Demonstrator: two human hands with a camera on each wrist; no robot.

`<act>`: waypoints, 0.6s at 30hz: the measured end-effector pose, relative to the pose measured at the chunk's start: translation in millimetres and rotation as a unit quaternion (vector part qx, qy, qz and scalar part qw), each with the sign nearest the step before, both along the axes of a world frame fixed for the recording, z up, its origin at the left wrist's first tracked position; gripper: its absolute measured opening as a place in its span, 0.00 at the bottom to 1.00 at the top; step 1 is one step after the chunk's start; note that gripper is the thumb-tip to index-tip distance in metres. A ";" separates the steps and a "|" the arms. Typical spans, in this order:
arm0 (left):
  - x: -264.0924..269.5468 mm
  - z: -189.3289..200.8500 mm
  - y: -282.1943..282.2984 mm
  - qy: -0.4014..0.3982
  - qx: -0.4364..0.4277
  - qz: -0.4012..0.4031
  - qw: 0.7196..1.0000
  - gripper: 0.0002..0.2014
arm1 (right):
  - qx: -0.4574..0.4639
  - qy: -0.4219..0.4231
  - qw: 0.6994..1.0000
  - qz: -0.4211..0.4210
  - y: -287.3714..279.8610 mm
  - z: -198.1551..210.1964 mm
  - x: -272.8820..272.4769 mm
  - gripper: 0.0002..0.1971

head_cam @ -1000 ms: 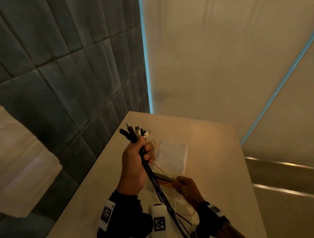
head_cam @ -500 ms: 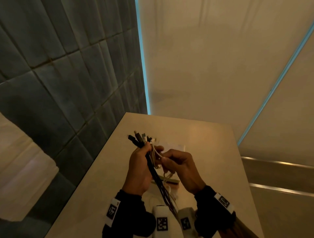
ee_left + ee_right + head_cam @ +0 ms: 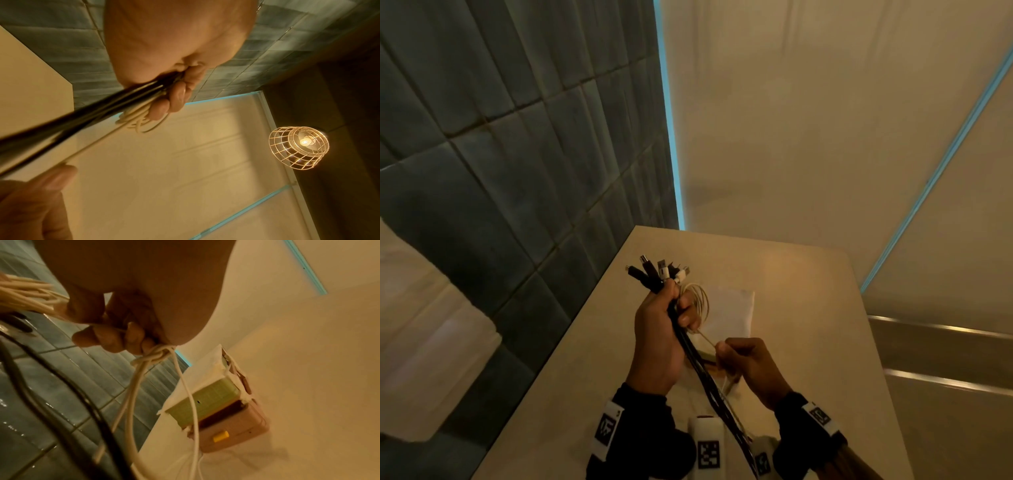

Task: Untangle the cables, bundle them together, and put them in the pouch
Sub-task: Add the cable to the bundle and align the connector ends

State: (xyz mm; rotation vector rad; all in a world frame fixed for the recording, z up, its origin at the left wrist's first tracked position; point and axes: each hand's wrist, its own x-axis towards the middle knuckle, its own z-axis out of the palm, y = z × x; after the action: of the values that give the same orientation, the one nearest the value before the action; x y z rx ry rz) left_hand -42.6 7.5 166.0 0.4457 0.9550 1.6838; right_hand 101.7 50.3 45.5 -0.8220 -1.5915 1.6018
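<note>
Mid-frame above the table [image 3: 808, 342], left hand [image 3: 659, 337] fisted around the cables [image 3: 717, 390], plugs [image 3: 659, 270] fanned upward; right hand [image 3: 751, 366] just below, pinching a white cord [image 3: 707, 339] drawn taut from the coils [image 3: 697, 301]. Untangling seemingly done, bundling under way — tying off and stowing left. Pouch [image 3: 731, 308] flat behind the hands, apparently unfilled.

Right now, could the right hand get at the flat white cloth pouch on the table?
Probably not yet: the right hand is pinching a thin white cable. The flat white cloth pouch lies just beyond it on the beige table, nothing between them, so letting go should free it.
</note>
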 end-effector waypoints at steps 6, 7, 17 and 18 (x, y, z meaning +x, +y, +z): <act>-6.4 -17.2 1.2 -0.005 -0.037 0.028 0.999 0.14 | 0.016 -0.069 0.997 0.007 2.0 -17.1 -3.8 0.20; -7.4 -19.4 1.7 -0.006 -0.042 0.032 0.999 0.14 | 0.010 -0.077 0.997 0.007 2.7 -20.0 -3.4 0.20; -7.7 -30.6 4.9 -0.004 -0.054 0.043 0.998 0.13 | 0.000 -0.110 0.993 0.033 4.0 -32.5 3.6 0.20; -7.8 -30.7 5.1 -0.005 -0.054 0.042 0.998 0.13 | 0.008 -0.116 0.993 0.032 5.1 -35.5 6.7 0.20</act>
State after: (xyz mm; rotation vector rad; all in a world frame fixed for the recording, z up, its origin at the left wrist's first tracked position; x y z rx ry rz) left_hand -50.5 12.6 135.3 0.3280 1.0650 1.6986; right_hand 108.4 55.4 10.0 -0.9870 -1.8073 1.5812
